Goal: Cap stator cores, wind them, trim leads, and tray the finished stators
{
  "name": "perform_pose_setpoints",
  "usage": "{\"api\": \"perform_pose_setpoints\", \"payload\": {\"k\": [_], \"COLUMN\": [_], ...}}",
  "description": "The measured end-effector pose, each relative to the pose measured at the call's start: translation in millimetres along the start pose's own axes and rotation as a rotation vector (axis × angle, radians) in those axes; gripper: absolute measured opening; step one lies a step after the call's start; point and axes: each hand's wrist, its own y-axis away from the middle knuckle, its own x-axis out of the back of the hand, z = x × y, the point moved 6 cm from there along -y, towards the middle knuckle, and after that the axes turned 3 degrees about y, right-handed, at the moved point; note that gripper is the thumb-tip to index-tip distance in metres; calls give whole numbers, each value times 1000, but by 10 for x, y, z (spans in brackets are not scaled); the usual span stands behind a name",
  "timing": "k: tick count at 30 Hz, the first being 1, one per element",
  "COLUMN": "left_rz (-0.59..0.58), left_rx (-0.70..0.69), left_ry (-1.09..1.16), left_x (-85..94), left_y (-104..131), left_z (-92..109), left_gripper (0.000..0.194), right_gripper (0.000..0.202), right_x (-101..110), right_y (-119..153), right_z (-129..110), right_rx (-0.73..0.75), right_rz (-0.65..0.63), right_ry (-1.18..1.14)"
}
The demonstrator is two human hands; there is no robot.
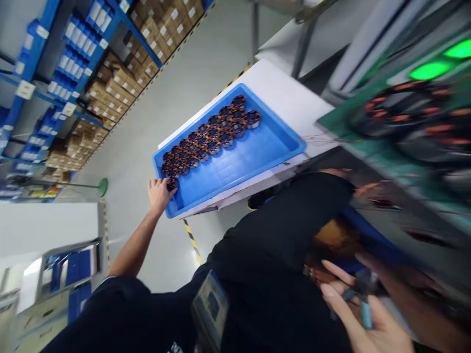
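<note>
My left hand [160, 193] reaches to the near left corner of a blue tray [235, 181]. Its fingers close on a copper-wound motor stator [172, 185] at the end of the rows. Several more such stators [213, 132] stand close together along the tray's far side. Low on the right, my right hand [362, 314] is wrapped loosely around pliers [366, 311] with teal handles and a dark head. This hand and tool are blurred by motion.
The tray rests on a white tabletop [279, 88]. To the right, larger copper-wound rings [408, 108] lie on a green bench [386, 152] with loose wires. Blue shelving [121, 19] holds cartons [162, 29] at upper left. A badge [210, 306] hangs at my chest.
</note>
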Motion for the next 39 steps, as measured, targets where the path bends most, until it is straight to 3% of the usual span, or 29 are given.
{"api": "perform_pose_setpoints", "payload": {"k": [2, 4, 6, 9, 12, 14, 16, 19, 22, 24, 27, 30, 32, 35, 37, 39], "left_rz": [44, 88, 133, 218, 242, 209, 174, 210, 233, 114, -270, -695, -846, -830, -746, -682], "left_rx": [-66, -191, -416, -896, -1272, -1352, -1374, -1346, -1215, -1104, -1025, -1051, -1074, -1215, -1348, -1429], "left_ry": [67, 171, 355, 777, 847, 741, 609, 574, 886, 1207, 1496, 1450, 1372, 1278, 1238, 1204], "left_x": [181, 375, 600, 1037, 1325, 1376, 1369, 1398, 1472, 1424, 1152, 826, 687, 639, 665, 687], "left_y": [34, 50, 85, 230, 287, 177, 19, -165, -183, -53, 459, 1246, 1706, 2126, 2254, 2303], "left_z": [241, 651, 1289, 2507, 3641, 4180, 4486, 4520, 4176, 3875, 3579, 3503, 3513, 3600, 3667, 3714], "left_gripper": [41, 50, 57, 62, 65, 66, 67, 66, 61, 54, 61, 90, 87, 70, 68, 67], "right_gripper": [76, 78, 71, 58, 58, 60, 59, 56, 57, 62, 52, 42, 29, 21, 23, 13], "right_x": [-20, -61, -103, -149, -177, -171, -138, -86, -66, -35, 105, 307, 457, 598, 610, 618], "right_y": [50, 77, 100, 188, 349, 464, 558, 640, 662, 651, 617, 619, 661, 729, 735, 730], "right_z": [-108, -179, -196, -183, -194, -182, -122, 27, 122, 76, -188, -558, -907, -1447, -1717, -1844], "right_rx": [-44, -50, -44, -42, -26, -20, -28, -53, -102, -111, -25, 50, 188, 404, 507, 551], "right_rz": [33, 32, 14, -15, -47, -44, -2, 98, 172, 196, 228, 288, 389, 518, 515, 527], "right_ry": [-7, -80, -165, -190, -158, -166, -193, -251, -316, -308, -158, -64, -23, 12, 32, 34]}}
